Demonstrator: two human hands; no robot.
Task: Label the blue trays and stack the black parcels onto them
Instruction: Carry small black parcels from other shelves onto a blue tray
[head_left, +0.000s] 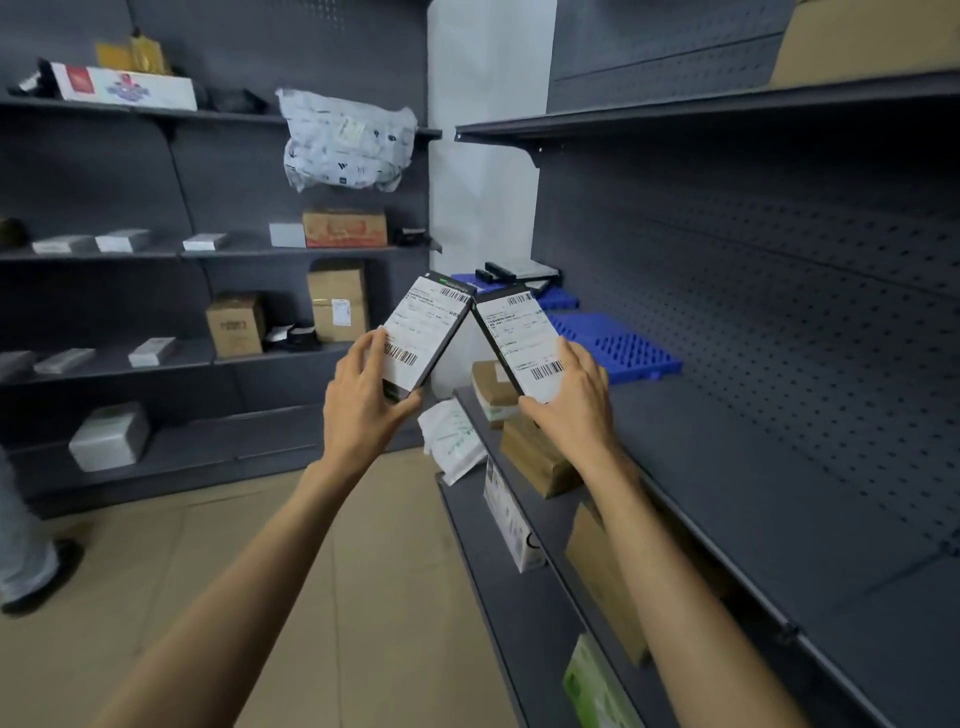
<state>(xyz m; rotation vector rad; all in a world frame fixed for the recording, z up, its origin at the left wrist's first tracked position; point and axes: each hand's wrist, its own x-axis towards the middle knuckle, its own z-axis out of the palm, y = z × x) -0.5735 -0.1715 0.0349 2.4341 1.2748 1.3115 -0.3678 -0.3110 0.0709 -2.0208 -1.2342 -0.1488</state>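
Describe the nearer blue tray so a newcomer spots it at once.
Look along the dark shelf on the right. Just past the right hand lies the nearer blue tray. Unlike the farther blue tray, it carries nothing.

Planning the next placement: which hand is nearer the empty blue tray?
Right hand, just left of the empty blue tray. Left hand is farther left.

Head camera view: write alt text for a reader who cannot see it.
A person's left hand and right hand each hold up a flat black parcel, left parcel and right parcel, both bearing white barcode labels, top corners nearly touching. Beyond them, blue trays lie on a dark shelf; boxes fill other shelving.
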